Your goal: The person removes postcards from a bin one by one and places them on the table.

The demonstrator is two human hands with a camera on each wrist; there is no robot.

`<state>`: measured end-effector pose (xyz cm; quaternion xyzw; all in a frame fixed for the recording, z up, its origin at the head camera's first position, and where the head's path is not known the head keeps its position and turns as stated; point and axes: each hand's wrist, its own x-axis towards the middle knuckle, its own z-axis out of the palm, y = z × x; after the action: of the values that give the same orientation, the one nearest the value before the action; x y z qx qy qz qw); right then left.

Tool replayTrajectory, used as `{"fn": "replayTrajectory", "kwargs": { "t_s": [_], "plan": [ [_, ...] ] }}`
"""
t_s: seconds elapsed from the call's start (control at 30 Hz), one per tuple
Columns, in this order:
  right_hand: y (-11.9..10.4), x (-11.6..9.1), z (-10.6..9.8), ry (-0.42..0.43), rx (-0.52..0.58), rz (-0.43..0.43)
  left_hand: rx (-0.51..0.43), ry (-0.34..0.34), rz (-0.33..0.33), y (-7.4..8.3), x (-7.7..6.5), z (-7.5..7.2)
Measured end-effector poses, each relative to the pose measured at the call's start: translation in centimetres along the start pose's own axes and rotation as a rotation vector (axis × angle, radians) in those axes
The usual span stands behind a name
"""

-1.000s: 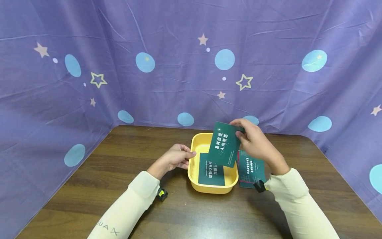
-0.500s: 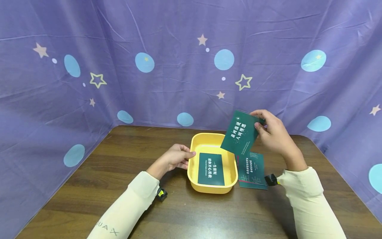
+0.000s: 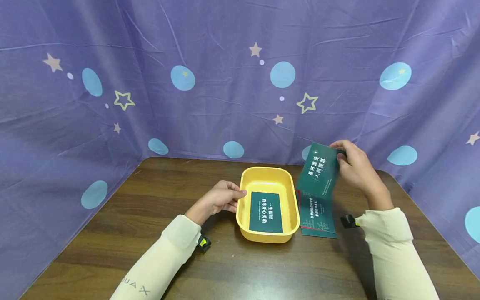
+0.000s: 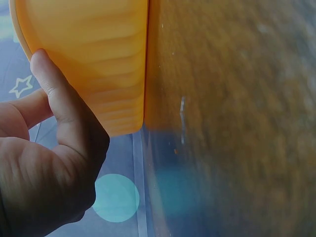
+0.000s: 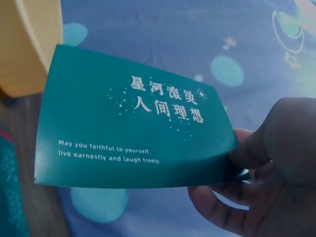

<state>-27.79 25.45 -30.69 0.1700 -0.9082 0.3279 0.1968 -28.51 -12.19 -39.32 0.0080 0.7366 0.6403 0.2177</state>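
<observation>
A dark-green card [image 3: 319, 170] with white lettering is hanging tilted, slightly bowed, at two o'clock from a yellow tray [image 3: 267, 237], which is sitting upright, round-cornered, cradling a second green card [image 3: 266, 212] flat toward its six o'clock.

Head view forward, downward; wrist views close; tray [image 3: 264, 238] in all

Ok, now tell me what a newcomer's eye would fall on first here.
Probably the bright yellow tray near the middle of the brown table, with a flat green card inside and the left hand holding its left side. Next, likely the raised green card with white lettering, pinched by the right hand to the tray's right. Behind, the star-patterned purple curtain fills the background.
</observation>
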Motion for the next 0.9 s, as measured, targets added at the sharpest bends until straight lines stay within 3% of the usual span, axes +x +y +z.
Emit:
{"fn": "replayTrajectory", "kwargs": {
  "t_s": [0.27,0.47,0.6,0.9],
  "plan": [
    [2.7,0.2,1.2,-0.062,-0.007,0.056,0.001,0.004,-0.001,0.0,-0.1,0.0],
    [4.0,0.1,1.9,-0.169,-0.014,0.094,0.004,0.006,-0.007,0.1,-0.1,0.0],
    [4.9,0.2,2.5,-0.236,-0.017,0.087,0.006,0.012,-0.007,0.1,-0.1,0.0],
    [6.4,0.0,4.2,-0.297,-0.01,0.055,0.0,-0.002,-0.018,0.2,-0.1,0.0]
  ]
}}
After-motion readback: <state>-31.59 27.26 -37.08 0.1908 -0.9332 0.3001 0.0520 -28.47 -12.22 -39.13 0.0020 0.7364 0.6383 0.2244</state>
